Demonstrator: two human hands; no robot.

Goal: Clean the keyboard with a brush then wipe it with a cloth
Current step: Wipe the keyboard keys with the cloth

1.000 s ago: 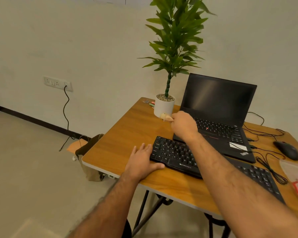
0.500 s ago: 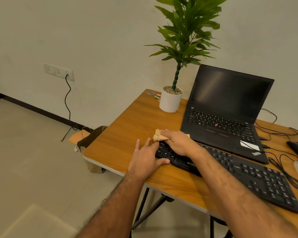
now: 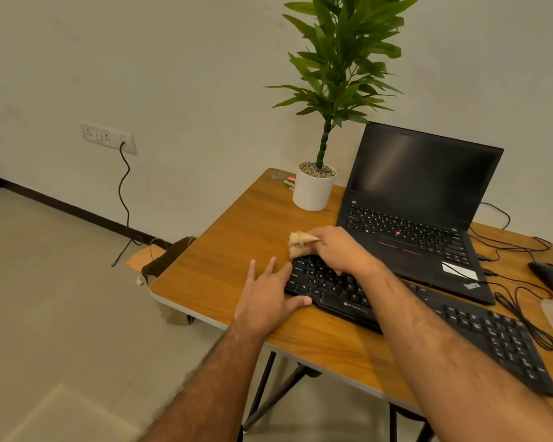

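One black keyboard [image 3: 428, 317] lies along the near edge of the wooden table [image 3: 230, 250]. Right hand [image 3: 340, 248] over its left end, fingers curled round a crumpled tan cloth [image 3: 300, 241]. Left hand [image 3: 268, 298] flat, fingers spread, thumb against the keyboard's left corner. Open laptop [image 3: 419, 212] just behind; potted plant [image 3: 315, 186] beside it; mouse [image 3: 551, 279] far right

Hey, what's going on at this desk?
A person is wiping a black keyboard with a small tan cloth. The right hand holds the cloth bunched at the keyboard's far left corner, while the left hand lies flat against its left end, thumb on the front edge, steadying it. An open laptop and a potted plant sit behind on the wooden table.
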